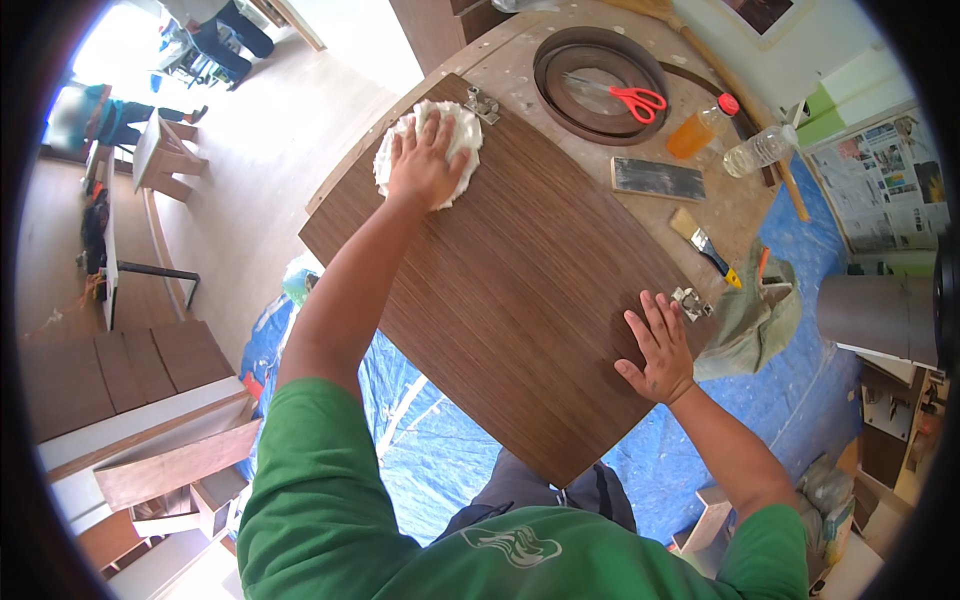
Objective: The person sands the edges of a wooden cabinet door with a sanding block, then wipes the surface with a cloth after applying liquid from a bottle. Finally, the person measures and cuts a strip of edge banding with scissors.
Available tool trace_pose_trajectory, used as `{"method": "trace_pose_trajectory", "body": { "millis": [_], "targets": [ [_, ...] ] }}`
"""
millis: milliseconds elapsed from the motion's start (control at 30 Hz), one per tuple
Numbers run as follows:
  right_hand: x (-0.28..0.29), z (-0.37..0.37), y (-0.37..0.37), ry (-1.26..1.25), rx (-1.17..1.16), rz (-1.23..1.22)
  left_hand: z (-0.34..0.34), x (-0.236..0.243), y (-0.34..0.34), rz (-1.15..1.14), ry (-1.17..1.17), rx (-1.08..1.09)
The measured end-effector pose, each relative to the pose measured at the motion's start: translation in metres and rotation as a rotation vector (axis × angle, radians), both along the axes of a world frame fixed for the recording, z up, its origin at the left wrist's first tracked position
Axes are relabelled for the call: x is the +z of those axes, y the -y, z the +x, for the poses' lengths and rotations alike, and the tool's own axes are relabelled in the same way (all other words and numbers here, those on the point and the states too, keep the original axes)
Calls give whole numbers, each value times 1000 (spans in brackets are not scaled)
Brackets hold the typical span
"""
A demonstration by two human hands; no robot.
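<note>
A brown wood-grain cabinet door (500, 270) lies slanted in front of me, its near corner pointing at my waist. At its far left end my left hand (428, 165) grips a bunched white cloth (462, 135) from above, pressing it on the surface. A metal hinge (482, 105) sits at the edge just right of that cloth. My right hand (660, 350) rests on the door's right edge, fingers spread, holding nothing. Close to its fingertips is a second metal hinge (690, 302).
On the worktable (590, 185) lie coiled brown edge banding (560, 110), red-handled scissors (638, 102), an orange-liquid bottle (700, 130), a clear bottle (758, 152), a sanding block (657, 180), a paintbrush (706, 248) and a greenish cloth (755, 325). Blue tarp (650, 480) covers the floor. People are at far left.
</note>
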State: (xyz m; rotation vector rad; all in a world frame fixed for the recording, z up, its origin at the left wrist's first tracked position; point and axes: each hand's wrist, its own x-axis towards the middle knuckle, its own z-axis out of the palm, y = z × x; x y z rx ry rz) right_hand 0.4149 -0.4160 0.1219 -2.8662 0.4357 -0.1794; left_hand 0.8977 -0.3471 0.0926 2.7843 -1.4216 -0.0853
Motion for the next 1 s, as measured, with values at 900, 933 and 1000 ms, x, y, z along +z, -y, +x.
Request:
{"method": "trace_pose_trajectory", "body": {
  "millis": [900,933,1000],
  "targets": [
    [-2,2,2,11,52,30,25,-19,-209,-84,19,560],
    [-1,2,2,16,64,23,14,-29,-214,-30,125,454],
    [-4,-2,3,19,60,9,-40,-30,-188,-72,153,310]
  ]
}}
